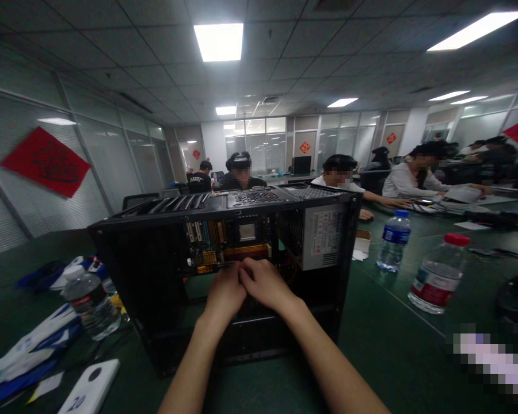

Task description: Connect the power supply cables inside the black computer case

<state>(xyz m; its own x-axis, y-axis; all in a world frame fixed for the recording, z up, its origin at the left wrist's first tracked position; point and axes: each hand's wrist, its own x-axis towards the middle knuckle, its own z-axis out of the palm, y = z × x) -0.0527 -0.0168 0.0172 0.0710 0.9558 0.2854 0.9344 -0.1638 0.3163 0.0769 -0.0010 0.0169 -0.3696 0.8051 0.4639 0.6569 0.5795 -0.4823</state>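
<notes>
A black computer case (pixel 237 328) stands on the table before me with its near side uncovered. Both hands reach inside it, close together at the lower edge of the motherboard (pixel 205 236). My left hand (pixel 227 287) is closed, its fingertips hidden beside the right ones. Bent fingers of my right hand (pixel 265 282) press in at the same spot; what they hold, if anything, cannot be made out. Just above them lies an orange-edged memory module (pixel 247 251). To the right sits the silver power supply (pixel 322 237) with its fan.
Left of the case are a water bottle (pixel 90 302), blue-and-white gloves (pixel 30 351) and a white object marked 20 (pixel 90 391). A blue-capped bottle (pixel 393 241) and a red-capped bottle (pixel 439 275) stand right. Across the table, several people sit, one with an outstretched hand (pixel 395 202).
</notes>
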